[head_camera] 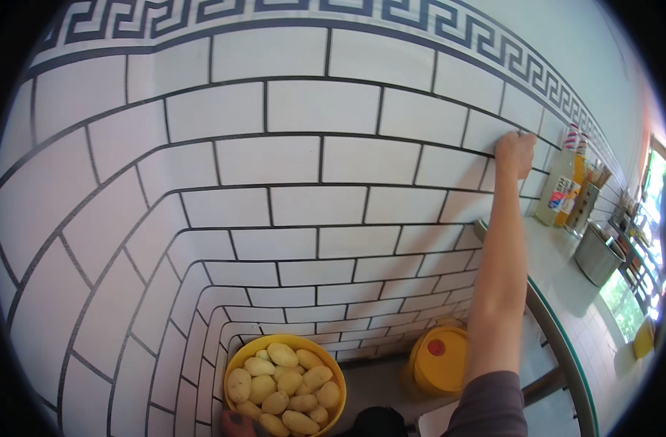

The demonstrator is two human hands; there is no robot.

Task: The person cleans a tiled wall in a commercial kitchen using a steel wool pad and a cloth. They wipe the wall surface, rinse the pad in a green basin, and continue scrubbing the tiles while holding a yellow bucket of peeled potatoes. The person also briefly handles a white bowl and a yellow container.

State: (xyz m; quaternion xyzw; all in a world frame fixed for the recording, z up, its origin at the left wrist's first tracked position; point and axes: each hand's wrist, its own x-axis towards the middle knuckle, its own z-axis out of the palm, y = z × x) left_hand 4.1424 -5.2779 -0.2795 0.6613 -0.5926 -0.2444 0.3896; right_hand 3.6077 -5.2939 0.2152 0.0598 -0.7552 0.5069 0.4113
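Note:
My right arm reaches up across the view, and my right hand (pixel 516 154) is curled into a fist at the white tiled wall (pixel 371 205). Its fingertips are partly hidden; I see nothing held in it. Low down stands a yellow tub (pixel 341 377) full of pale potatoes (pixel 289 382). At the tub's near left rim, my left hand (pixel 237 424) shows only in part, cut off by the bottom edge. It is dim there, and whether its fingers grip the rim is unclear.
A lidded yellow bucket (pixel 439 363) with a red cap stands on the floor by the wall. To the right, a glass-edged counter (pixel 551 257) carries bottles (pixel 557 191), a utensil holder (pixel 583 205) and a metal pot (pixel 598 254). The tiled wall turns a corner at left.

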